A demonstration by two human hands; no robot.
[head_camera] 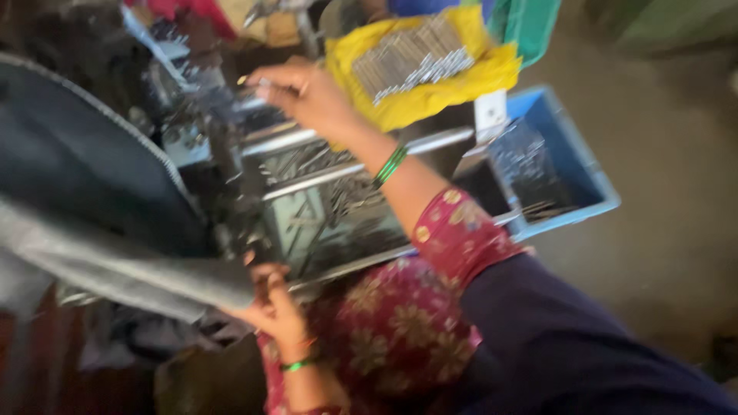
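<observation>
With the right hand (304, 92) pinching a thin metal rod (254, 81) at upper centre, feed it straight into the machine (207, 131) while the left hand (269, 307), fingers curled at lower centre, steadies the grey part (115, 261).

A thin silvery metal rod (254, 83) lies nearly level at the machine's upper part, pinched at one end. Below, a grey metal lever (138, 269) (broad, slanting down rightward) is gripped at its lower end.

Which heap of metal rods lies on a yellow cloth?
The neat bundle of rods at the top, resting on the yellow cloth. The other rods lie loose in the blue bin.
</observation>
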